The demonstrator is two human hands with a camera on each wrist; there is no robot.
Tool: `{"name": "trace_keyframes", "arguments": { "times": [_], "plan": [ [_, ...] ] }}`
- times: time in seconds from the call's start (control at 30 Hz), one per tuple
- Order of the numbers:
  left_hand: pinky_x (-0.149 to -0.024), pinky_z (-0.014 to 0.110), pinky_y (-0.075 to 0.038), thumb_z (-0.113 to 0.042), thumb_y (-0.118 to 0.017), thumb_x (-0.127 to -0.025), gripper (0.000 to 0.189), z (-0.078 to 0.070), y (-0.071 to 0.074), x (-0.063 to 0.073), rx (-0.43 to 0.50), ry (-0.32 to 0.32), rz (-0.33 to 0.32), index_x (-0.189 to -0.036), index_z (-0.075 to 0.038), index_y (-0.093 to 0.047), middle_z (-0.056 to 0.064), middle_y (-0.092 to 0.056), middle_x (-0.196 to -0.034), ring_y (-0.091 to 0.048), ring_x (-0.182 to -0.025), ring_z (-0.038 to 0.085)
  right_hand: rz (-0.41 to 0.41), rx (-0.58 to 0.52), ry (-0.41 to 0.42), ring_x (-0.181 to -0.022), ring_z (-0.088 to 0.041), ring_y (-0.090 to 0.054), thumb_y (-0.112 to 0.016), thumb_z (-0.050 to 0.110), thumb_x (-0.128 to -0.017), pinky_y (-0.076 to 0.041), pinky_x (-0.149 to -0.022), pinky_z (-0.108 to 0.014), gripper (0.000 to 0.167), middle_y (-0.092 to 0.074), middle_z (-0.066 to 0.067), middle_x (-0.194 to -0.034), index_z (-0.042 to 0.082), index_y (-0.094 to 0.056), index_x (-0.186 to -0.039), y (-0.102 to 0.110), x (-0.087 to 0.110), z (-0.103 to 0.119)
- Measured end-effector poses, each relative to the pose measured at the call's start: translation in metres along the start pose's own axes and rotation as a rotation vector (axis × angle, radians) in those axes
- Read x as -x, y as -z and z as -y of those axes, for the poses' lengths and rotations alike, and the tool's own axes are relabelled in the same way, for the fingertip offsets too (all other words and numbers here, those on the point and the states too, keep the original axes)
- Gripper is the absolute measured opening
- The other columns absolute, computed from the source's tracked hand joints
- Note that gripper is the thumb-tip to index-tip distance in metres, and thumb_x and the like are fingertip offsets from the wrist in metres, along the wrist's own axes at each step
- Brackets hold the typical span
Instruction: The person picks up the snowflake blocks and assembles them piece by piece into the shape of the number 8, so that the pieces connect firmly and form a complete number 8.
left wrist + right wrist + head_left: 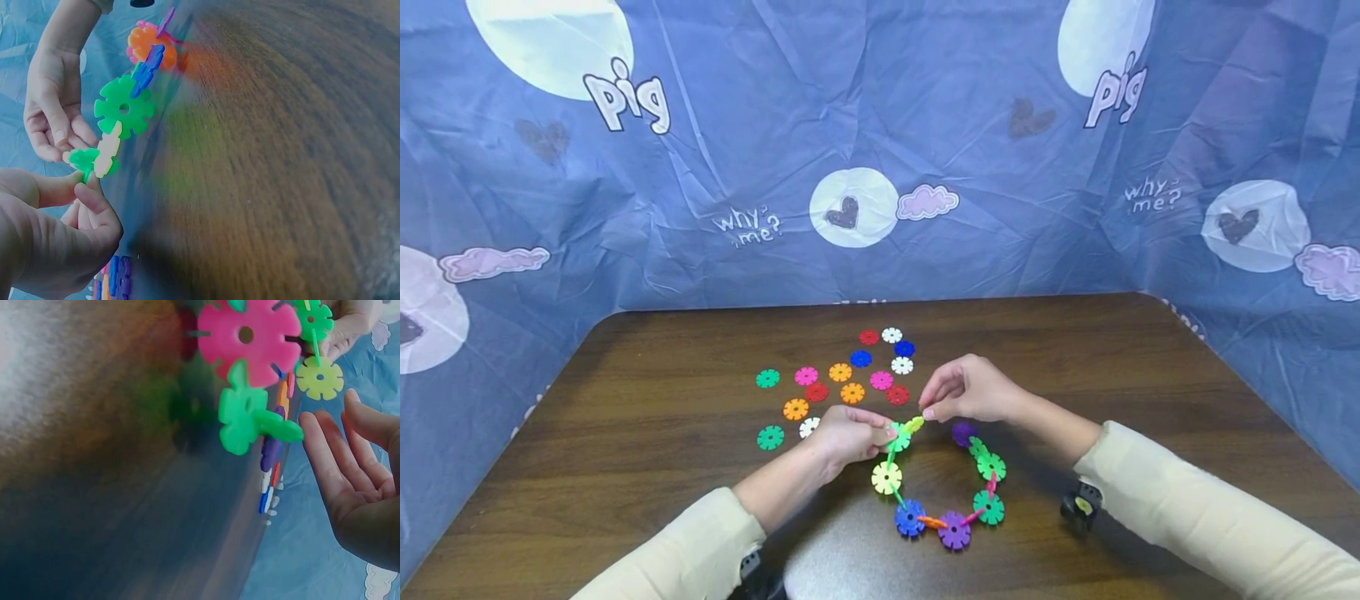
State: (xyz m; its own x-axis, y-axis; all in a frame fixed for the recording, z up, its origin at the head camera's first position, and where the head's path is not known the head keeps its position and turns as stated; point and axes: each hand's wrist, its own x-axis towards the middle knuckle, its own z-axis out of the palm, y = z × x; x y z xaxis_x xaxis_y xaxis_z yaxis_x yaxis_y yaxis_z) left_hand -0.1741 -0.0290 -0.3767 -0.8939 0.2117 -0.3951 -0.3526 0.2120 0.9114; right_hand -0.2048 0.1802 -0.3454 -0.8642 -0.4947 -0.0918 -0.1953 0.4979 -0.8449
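A chain of slotted flower-shaped plastic discs curves over the table, with a blue disc (910,517) and a purple disc (955,531) at its near side. My left hand (848,442) pinches a green disc (84,160) between thumb and fingers, at the chain's left end. A yellow disc (320,378) is slotted into that green one. Beside the yellow disc is my right hand (973,390), thumb and fingers apart with a gap between them in the right wrist view (369,469). The chain's other end, a purple disc (963,433), lies below the right hand.
Several loose discs lie flat beyond the hands, among them an orange disc (840,372), a white disc (892,335) and a green disc (767,378). The brown wooden table (647,400) ends at a blue printed cloth (700,167) at the back and sides.
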Motion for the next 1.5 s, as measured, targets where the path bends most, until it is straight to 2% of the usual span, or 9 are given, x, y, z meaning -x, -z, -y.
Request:
{"name": "trace_keyframes", "arguments": {
  "times": [0.17, 0.37, 0.53, 0.67, 0.77, 0.9, 1.1, 1.3, 1.5],
  "plan": [
    [-0.060, 0.017, -0.048, -0.001, -0.066, -0.087, 0.016, 0.000, 0.001, 0.004, -0.008, 0.001, -0.012, -0.101, 0.006, -0.070, -0.001, -0.067, -0.071, -0.056, -0.061, 0.006, 0.004, -0.003, 0.003, -0.077, -0.032, -0.072, -0.076, 0.005, -0.079, -0.061, -0.071, -0.041, 0.018, -0.074, -0.018, -0.086, -0.006, -0.070, -0.091, 0.003, -0.005, 0.001],
    [-0.062, 0.017, -0.049, -0.001, -0.065, -0.087, 0.017, 0.002, 0.002, 0.007, -0.044, -0.017, -0.005, -0.101, 0.007, -0.070, -0.002, -0.065, -0.070, -0.054, -0.061, 0.006, -0.020, 0.027, -0.020, -0.079, -0.033, -0.072, -0.075, 0.004, -0.079, -0.061, -0.071, -0.041, 0.019, -0.074, -0.019, -0.089, -0.007, -0.070, -0.094, 0.007, -0.019, 0.000],
    [-0.062, 0.018, -0.048, -0.002, -0.066, -0.087, 0.015, 0.003, 0.004, 0.009, -0.087, -0.017, -0.019, -0.099, 0.005, -0.071, -0.002, -0.065, -0.073, -0.053, -0.063, 0.007, -0.002, 0.046, -0.085, -0.077, -0.019, -0.073, -0.076, 0.004, -0.079, -0.061, -0.070, -0.036, 0.026, -0.074, -0.021, -0.097, -0.006, -0.070, -0.102, 0.004, -0.040, -0.003],
    [-0.062, 0.018, -0.048, -0.004, -0.067, -0.087, 0.015, 0.004, 0.007, 0.009, -0.114, 0.001, -0.025, -0.099, 0.004, -0.071, -0.002, -0.065, -0.075, -0.053, -0.064, 0.007, 0.020, 0.213, -0.112, -0.068, -0.006, -0.068, -0.080, 0.011, -0.077, -0.059, -0.064, -0.027, 0.026, -0.075, -0.014, -0.093, 0.001, -0.073, -0.099, -0.003, -0.057, -0.005],
    [-0.063, 0.019, -0.048, -0.004, -0.068, -0.086, 0.016, 0.004, 0.009, 0.010, -0.125, 0.007, -0.027, -0.099, 0.004, -0.071, -0.001, -0.066, -0.078, -0.052, -0.065, 0.008, 0.011, 0.363, -0.120, -0.063, -0.004, -0.064, -0.084, 0.014, -0.073, -0.055, -0.059, -0.020, 0.023, -0.075, -0.007, -0.084, 0.006, -0.075, -0.092, -0.008, -0.066, -0.004],
    [-0.066, 0.021, -0.051, -0.006, -0.069, -0.086, 0.016, 0.003, 0.014, 0.014, -0.138, 0.009, -0.041, -0.100, 0.002, -0.072, 0.003, -0.069, -0.086, -0.053, -0.068, 0.010, -0.011, 0.482, -0.111, -0.064, -0.004, -0.059, -0.088, 0.014, -0.067, -0.049, -0.061, -0.015, 0.021, -0.072, -0.003, -0.075, 0.008, -0.075, -0.083, -0.013, -0.073, 0.000],
    [-0.064, 0.020, -0.050, -0.005, -0.068, -0.086, 0.014, 0.002, 0.019, 0.014, -0.117, 0.001, -0.052, -0.098, 0.002, -0.073, 0.004, -0.071, -0.087, -0.056, -0.066, 0.008, -0.012, 0.537, -0.113, -0.062, -0.005, -0.056, -0.089, 0.015, -0.065, -0.045, -0.058, -0.015, 0.019, -0.070, -0.002, -0.070, 0.008, -0.074, -0.075, -0.016, -0.074, 0.003],
    [-0.064, 0.020, -0.050, -0.006, -0.068, -0.086, 0.015, 0.002, 0.019, 0.014, -0.114, -0.009, -0.044, -0.098, 0.002, -0.072, 0.005, -0.072, -0.089, -0.053, -0.065, 0.008, -0.001, 0.518, -0.141, -0.063, -0.007, -0.054, -0.088, 0.009, -0.065, -0.044, -0.059, -0.016, 0.023, -0.065, -0.001, -0.071, 0.009, -0.072, -0.081, -0.013, -0.067, 0.002],
    [-0.067, 0.022, -0.052, -0.008, -0.069, -0.086, 0.015, 0.002, 0.020, 0.013, -0.149, -0.037, -0.032, -0.097, 0.001, -0.072, 0.005, -0.071, -0.090, -0.054, -0.068, 0.009, 0.041, 0.568, -0.166, -0.064, -0.006, -0.053, -0.087, 0.013, -0.065, -0.043, -0.060, -0.017, 0.022, -0.061, 0.002, -0.067, 0.010, -0.071, -0.079, -0.007, -0.061, -0.004]
  ]
}}
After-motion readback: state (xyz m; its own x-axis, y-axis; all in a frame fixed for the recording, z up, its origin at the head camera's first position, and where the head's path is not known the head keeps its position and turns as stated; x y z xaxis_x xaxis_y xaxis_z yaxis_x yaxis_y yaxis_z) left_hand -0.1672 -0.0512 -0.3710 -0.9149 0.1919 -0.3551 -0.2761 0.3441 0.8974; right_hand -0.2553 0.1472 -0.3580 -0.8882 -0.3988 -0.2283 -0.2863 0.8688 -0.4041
